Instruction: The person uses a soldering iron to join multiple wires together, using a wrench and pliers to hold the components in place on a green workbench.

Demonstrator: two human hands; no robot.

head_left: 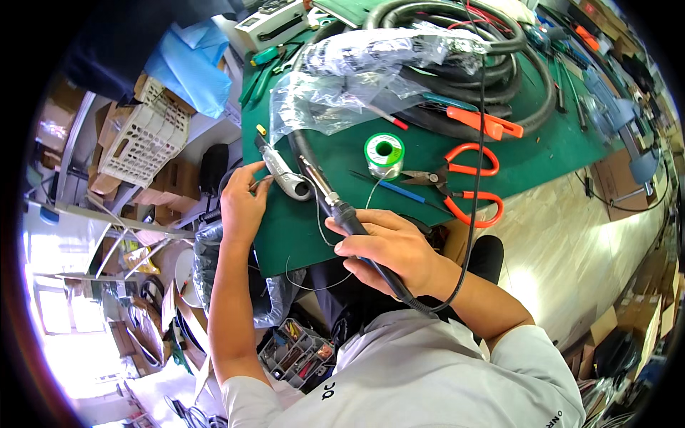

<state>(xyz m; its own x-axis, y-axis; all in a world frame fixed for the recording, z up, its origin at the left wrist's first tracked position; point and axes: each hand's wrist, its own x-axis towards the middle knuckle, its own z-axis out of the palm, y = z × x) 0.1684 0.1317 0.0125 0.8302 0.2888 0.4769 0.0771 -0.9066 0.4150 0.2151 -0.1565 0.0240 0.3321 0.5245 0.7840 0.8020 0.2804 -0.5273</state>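
My right hand (399, 250) is wrapped round the black handle of a soldering iron (364, 239). Its metal barrel tilts up and left, and its cable trails off past my wrist. My left hand (245, 202) is closed in a pinch at the table's left edge, on what looks like thin solder wire. Just beside its fingertips lies a grey, curved handle-like part (283, 170) with a yellow-tipped end. The wire loops between my hands and back to a green-rimmed solder spool (384, 170) standing on the green mat (285, 246).
Orange-handled scissors (474, 153) and a blue slim tool (403, 191) lie right of the spool. Behind are a thick black cable coil (546, 93), clear plastic wrap (314, 103), an orange-handled cutter (485, 123) and green pliers (260, 82). A parts tray (296, 353) sits below the table.
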